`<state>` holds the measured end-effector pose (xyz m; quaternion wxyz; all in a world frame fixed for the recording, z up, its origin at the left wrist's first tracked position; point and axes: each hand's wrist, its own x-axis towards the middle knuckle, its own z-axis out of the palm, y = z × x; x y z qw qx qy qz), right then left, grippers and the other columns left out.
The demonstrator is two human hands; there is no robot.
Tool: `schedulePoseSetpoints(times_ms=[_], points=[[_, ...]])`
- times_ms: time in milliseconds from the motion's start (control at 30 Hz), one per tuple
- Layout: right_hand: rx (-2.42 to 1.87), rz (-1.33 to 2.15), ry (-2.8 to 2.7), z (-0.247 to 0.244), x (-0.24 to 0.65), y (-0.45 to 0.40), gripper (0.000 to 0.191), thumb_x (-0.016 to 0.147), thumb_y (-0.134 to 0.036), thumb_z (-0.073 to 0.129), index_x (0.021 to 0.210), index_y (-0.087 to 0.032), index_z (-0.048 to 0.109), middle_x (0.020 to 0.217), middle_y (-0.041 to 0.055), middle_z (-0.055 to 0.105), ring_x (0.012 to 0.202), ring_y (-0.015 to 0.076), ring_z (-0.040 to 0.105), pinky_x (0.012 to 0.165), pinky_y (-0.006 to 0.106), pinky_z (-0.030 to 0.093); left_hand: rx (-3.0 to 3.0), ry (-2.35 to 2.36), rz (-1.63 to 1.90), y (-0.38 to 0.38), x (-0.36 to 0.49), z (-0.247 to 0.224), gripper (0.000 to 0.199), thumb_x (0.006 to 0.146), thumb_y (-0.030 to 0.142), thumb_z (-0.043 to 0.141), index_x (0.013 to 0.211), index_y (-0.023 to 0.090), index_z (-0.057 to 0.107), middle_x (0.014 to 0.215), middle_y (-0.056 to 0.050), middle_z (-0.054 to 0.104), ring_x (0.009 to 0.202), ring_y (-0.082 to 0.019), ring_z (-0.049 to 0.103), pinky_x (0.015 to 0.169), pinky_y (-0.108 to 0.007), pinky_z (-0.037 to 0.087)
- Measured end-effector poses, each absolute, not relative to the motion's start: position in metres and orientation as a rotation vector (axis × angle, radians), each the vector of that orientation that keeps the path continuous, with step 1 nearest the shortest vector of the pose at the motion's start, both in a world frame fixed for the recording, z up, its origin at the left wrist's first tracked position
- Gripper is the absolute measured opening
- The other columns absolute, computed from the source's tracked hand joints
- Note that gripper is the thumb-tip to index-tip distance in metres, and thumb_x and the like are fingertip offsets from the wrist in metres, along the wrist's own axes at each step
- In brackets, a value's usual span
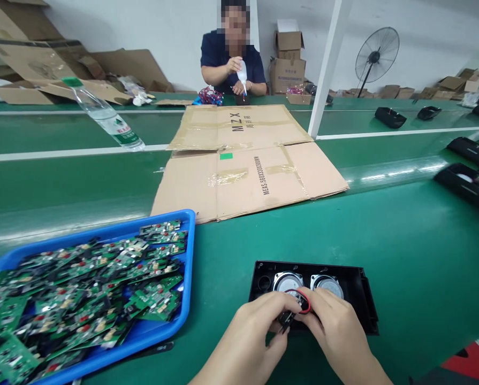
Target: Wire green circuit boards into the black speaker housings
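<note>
A black speaker housing [357, 299] lies on the green bench with its inside facing up. Two round speakers [287, 281] with silver frames are seated in it. Over its near edge, my left hand [253, 326] is closed on a small circuit board [286, 319] with black parts, mostly covered by the fingers. My right hand [339, 326] pinches a red and black wire [306, 303] that loops up beside the board. Fingertips of both hands nearly meet, so the wire's ends are hidden.
A blue tray [191, 256] heaped with green circuit boards [103, 283] stands at left. Flattened cardboard [243, 176] lies ahead, near a water bottle [106, 117]. Black housings [470, 184] line the right. Across the bench, a person [233, 64] holds a white squeeze bottle [243, 74].
</note>
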<state>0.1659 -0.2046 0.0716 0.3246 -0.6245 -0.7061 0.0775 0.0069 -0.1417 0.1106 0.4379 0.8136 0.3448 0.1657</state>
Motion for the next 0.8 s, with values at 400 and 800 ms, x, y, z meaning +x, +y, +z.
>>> schedulePoseSetpoints(times_ms=[400, 800], points=[[-1.643, 0.027, -1.892, 0.067, 0.162, -0.205, 0.029, 0.097, -0.024, 0.033, 0.094, -0.012, 0.06, 0.065, 0.0048, 0.059, 0.058, 0.0163, 0.057, 0.053, 0.028, 0.044, 1.893, 0.912, 0.433, -0.14, 0.01, 0.113, 0.033, 0.067, 0.0, 0.043, 0.084, 0.025, 0.058, 0.085, 0.004, 0.067, 0.07, -0.012, 0.061, 0.058, -0.018, 0.048], [-1.594, 0.58, -1.633, 0.082, 0.188, -0.213, 0.028, 0.089, -0.034, 0.05, 0.114, -0.022, 0.051, 0.084, 0.0036, 0.061, 0.063, 0.0132, 0.059, 0.056, 0.023, 0.053, 1.704, 1.074, 0.319, -0.132, 0.008, 0.123, 0.013, 0.074, 0.016, 0.049, 0.085, 0.021, 0.053, 0.077, 0.0, 0.062, 0.064, -0.014, 0.057, 0.059, -0.022, 0.048]])
